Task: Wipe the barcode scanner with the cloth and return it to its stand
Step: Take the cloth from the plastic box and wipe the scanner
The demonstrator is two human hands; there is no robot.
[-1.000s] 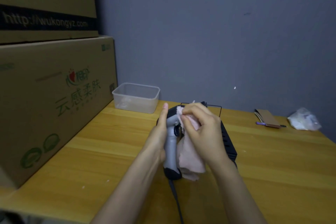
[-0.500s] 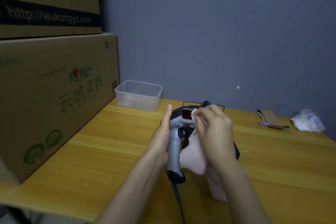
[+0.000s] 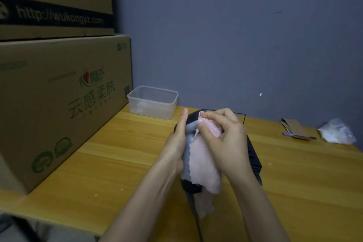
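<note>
My left hand grips the grey handle of the barcode scanner, which stands upright above the table with its black head at the top and its cable hanging from the base. My right hand presses the pink cloth against the scanner's head and front. The cloth drapes down over the handle and hides most of it. Behind my hands sits the black stand with a thin wire frame at its back, partly covered by my right hand.
Two stacked cardboard boxes wall off the left side of the wooden table. A clear plastic tub stands at the back left. A small cardboard piece with a pen and a crumpled plastic bag lie at the back right.
My right hand has brought the cloth back over the scanner's front, covering the red window that showed half a second ago. The cloth now hangs over the handle.
</note>
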